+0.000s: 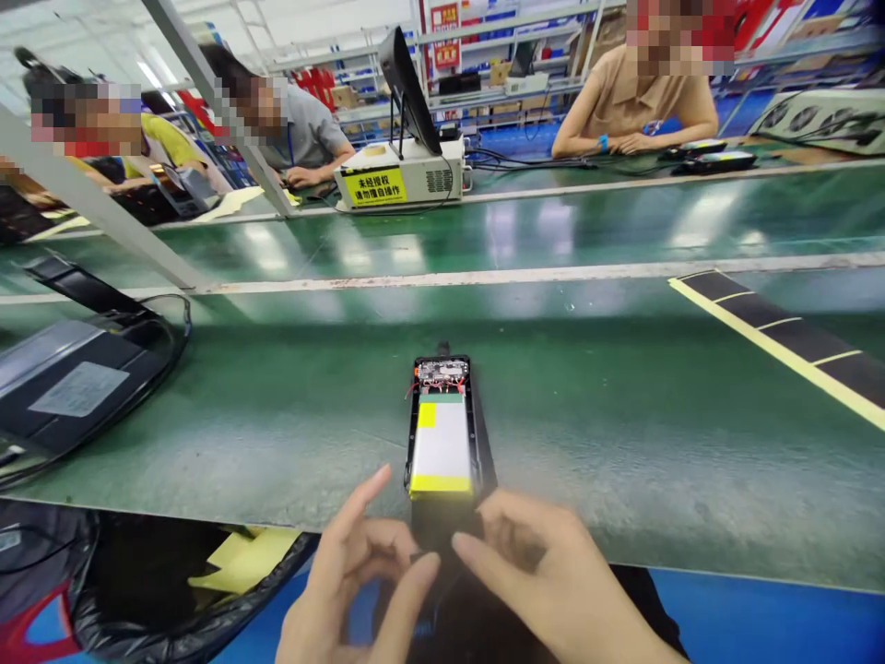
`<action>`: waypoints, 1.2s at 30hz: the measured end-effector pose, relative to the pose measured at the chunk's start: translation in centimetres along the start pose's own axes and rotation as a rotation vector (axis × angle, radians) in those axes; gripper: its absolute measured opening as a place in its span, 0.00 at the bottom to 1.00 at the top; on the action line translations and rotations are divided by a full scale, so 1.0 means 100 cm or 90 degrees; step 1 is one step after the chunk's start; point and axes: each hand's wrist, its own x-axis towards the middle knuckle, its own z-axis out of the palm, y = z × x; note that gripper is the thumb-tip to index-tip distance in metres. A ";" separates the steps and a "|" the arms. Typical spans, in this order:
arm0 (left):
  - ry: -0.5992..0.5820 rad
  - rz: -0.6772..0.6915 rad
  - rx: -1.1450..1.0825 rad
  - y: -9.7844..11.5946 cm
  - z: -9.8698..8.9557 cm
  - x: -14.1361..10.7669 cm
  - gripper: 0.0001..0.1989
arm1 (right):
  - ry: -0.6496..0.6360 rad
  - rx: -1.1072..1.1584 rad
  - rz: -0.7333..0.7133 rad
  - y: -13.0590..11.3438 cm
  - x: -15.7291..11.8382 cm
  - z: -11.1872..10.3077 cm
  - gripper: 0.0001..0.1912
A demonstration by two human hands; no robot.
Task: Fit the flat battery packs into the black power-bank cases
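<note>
On the green bench, an open black device case (pixel 477 433) holds a circuit board (pixel 443 371) with thin red wires at its far end. Below the board lies a silver battery pack (pixel 443 445) with yellow tape along its near edge and at one corner. A dark, blurred piece (pixel 446 530) extends from the near end of the case between both hands. My left hand (pixel 366 572) is at its left side, thumb and fingertips curled at its edge. My right hand (pixel 546 572) is at its right side, fingers bent and pinched against it.
Black strips edged with yellow (pixel 781 327) lie at the right. At the left is a dark machine (pixel 62 378) with cables; below it, a black-lined bin (pixel 152 590) with yellow paper. Across the bench are a monitor (pixel 410 92) on a white box (pixel 429 175), and several seated people.
</note>
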 end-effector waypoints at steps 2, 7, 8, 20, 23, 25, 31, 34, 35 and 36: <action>-0.017 0.028 0.016 -0.004 -0.001 0.002 0.26 | -0.015 0.022 0.011 -0.002 -0.001 -0.001 0.19; -0.001 0.041 0.053 -0.017 0.001 0.009 0.27 | -0.008 0.014 -0.028 0.001 -0.002 0.001 0.21; 0.010 0.038 0.057 -0.019 0.002 0.010 0.27 | 0.007 0.018 -0.042 0.003 -0.001 0.003 0.21; 0.097 0.111 0.071 -0.027 0.022 0.017 0.28 | 0.271 -0.131 -0.355 0.025 0.010 0.022 0.12; 0.118 0.149 0.061 -0.030 0.025 0.016 0.28 | 0.294 -0.150 -0.402 0.027 0.011 0.023 0.10; 0.127 0.166 0.050 -0.033 0.026 0.016 0.28 | 0.306 -0.168 -0.420 0.028 0.012 0.024 0.09; 0.127 0.196 0.059 -0.038 0.028 0.016 0.29 | 0.316 -0.217 -0.454 0.031 0.013 0.026 0.09; 0.136 0.200 0.075 -0.038 0.030 0.017 0.29 | 0.320 -0.249 -0.454 0.031 0.013 0.027 0.09; 0.140 0.201 0.077 -0.038 0.031 0.017 0.28 | 0.325 -0.260 -0.451 0.032 0.012 0.027 0.10; 0.145 0.202 0.081 -0.038 0.031 0.017 0.28 | 0.330 -0.273 -0.447 0.032 0.012 0.027 0.10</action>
